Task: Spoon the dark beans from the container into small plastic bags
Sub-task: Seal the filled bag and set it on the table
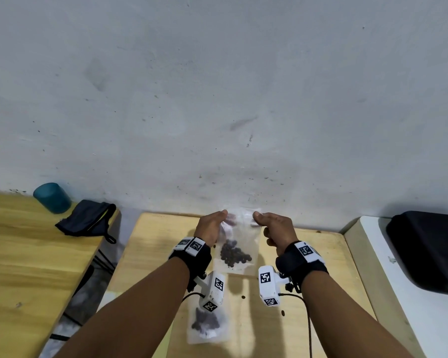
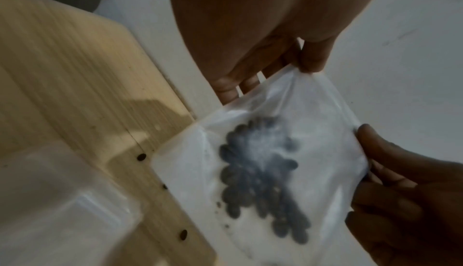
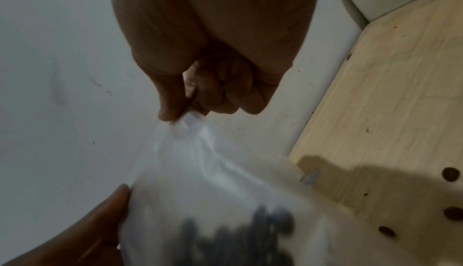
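Off to the far left of my grip, a teal cup stands on a wooden side table against the wall, with a dark folded pouch just beside it.

My left hand pinches the left top corner of the small plastic bag; in the left wrist view thumb and fingers close on the plastic edge. The bag hangs between my two hands, raised off the wooden table, its mouth pulled taut from one hand to the other. A cluster of dark beans sits in its lower half, below both pinches.

Below my left wrist, nearer to me than the grip, a second bag with beans lies flat on the table. A few loose beans lie scattered on the wood beneath the held bag.

My right hand pinches the bag's right top corner; the right wrist view shows thumb against curled fingers with the plastic bunched between them.

Right of the grip, past the table's edge, a white surface carries a black case. I cannot see the container or a spoon.
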The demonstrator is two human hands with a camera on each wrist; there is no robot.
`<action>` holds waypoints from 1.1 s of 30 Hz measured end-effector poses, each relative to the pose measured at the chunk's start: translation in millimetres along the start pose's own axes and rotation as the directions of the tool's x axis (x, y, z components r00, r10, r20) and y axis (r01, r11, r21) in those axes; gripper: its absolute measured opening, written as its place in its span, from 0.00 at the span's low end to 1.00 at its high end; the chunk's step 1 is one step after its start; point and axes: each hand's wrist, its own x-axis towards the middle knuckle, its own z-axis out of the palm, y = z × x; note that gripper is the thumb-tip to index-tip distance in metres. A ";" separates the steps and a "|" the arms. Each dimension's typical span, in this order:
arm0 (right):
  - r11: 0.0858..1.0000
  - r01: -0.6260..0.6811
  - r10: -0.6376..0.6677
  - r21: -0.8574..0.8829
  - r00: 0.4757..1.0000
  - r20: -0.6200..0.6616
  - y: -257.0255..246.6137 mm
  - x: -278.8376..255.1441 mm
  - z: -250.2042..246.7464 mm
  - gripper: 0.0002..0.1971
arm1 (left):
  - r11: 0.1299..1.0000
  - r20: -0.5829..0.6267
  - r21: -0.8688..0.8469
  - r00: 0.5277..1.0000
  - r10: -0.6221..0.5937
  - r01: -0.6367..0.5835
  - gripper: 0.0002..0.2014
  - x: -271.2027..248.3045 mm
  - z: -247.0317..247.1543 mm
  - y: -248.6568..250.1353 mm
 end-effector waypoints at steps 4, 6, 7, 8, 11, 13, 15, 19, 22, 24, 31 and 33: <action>0.997 0.004 0.007 0.083 0.992 -0.125 4.5 4.0 -0.3 0.07 | 0.999 0.003 0.011 0.999 0.037 -0.037 0.20 -0.1 -1.9 -8.3; 0.994 0.013 0.005 0.113 0.987 -0.158 6.1 5.7 -0.7 0.08 | 0.995 0.017 0.044 0.996 0.085 -0.086 0.23 -3.2 -2.8 -10.3; 0.992 0.008 0.013 0.124 0.985 -0.171 7.6 7.0 -0.9 0.11 | 0.991 0.019 0.076 0.994 0.111 -0.112 0.21 -4.3 -3.3 -11.5; 0.992 -0.001 0.023 0.128 0.986 -0.167 9.6 7.2 -0.8 0.13 | 0.985 0.013 0.108 0.991 0.131 -0.132 0.19 -5.8 -4.3 -12.9; 0.999 -0.030 0.029 -0.022 0.999 -0.032 23.1 2.4 1.3 0.10 | 0.987 -0.049 0.119 0.992 0.114 -0.108 0.16 -7.5 -12.3 -22.4; 0.976 -0.047 0.067 -0.211 0.994 0.086 35.7 -5.6 4.4 0.06 | 0.991 -0.058 0.132 0.998 0.032 -0.024 0.16 -7.2 -20.5 -29.8; 0.939 -0.030 0.087 -0.344 0.985 0.152 55.0 -9.2 10.2 0.08 | 0.982 -0.040 0.159 0.995 -0.094 0.099 0.17 -10.3 -31.9 -40.2; 0.885 0.020 0.119 -0.465 0.956 0.267 97.0 -15.1 28.9 0.15 | 0.936 -0.041 0.192 0.955 -0.292 0.295 0.13 -31.0 -61.7 -72.2; 0.832 -0.007 0.233 -0.555 0.912 0.337 123.3 -21.9 42.6 0.16 | 0.900 -0.060 0.209 0.924 -0.377 0.381 0.14 -42.6 -80.9 -101.9; 0.812 -0.030 0.286 -0.583 0.890 0.354 140.2 -25.5 51.3 0.17 | 0.873 -0.076 0.233 0.903 -0.422 0.428 0.14 -45.8 -89.6 -120.1; 0.743 -0.006 0.331 -0.670 0.872 0.360 159.1 -35.1 50.2 0.20 | 0.825 -0.123 0.466 0.947 -0.296 0.318 0.10 -47.4 -102.6 -134.8; 0.762 -0.006 0.285 -0.647 0.901 0.327 157.4 -34.9 37.5 0.19 | 0.811 -0.220 0.542 0.969 -0.116 0.220 0.06 -45.3 -100.6 -128.5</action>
